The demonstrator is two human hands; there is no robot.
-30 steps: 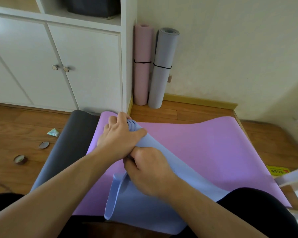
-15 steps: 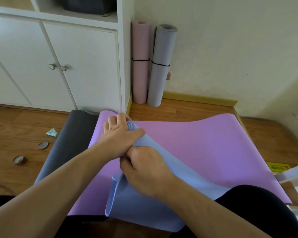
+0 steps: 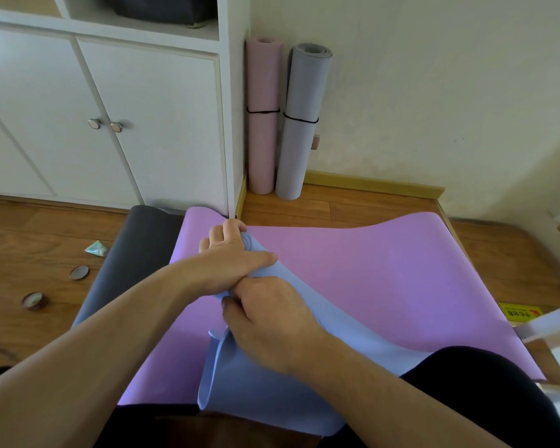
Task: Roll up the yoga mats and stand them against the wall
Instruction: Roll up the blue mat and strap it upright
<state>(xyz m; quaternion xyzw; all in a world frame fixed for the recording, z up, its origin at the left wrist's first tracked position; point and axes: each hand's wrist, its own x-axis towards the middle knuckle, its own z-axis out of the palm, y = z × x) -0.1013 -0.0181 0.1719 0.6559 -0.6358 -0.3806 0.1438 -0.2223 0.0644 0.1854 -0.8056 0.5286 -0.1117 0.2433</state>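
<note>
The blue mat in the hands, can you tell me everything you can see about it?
The soft, periwinkle-blue foam yoga mat is thin, smooth and bendy. It is only partly rolled: a tight coil shows at the far end, while the rest spreads loose toward the person. It lies on top of the flat purple yoga mat. The left hand grips the coiled end, and the right hand grips the roll nearer the person. Its near edge curls up.

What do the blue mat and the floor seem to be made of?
Blue mat: probably soft foam or rubber with a matte finish; it bends and curls into a tight roll under both hands. Floor: looks like wood or wood-look laminate, with plank seams, grain and a slight sheen.
</note>
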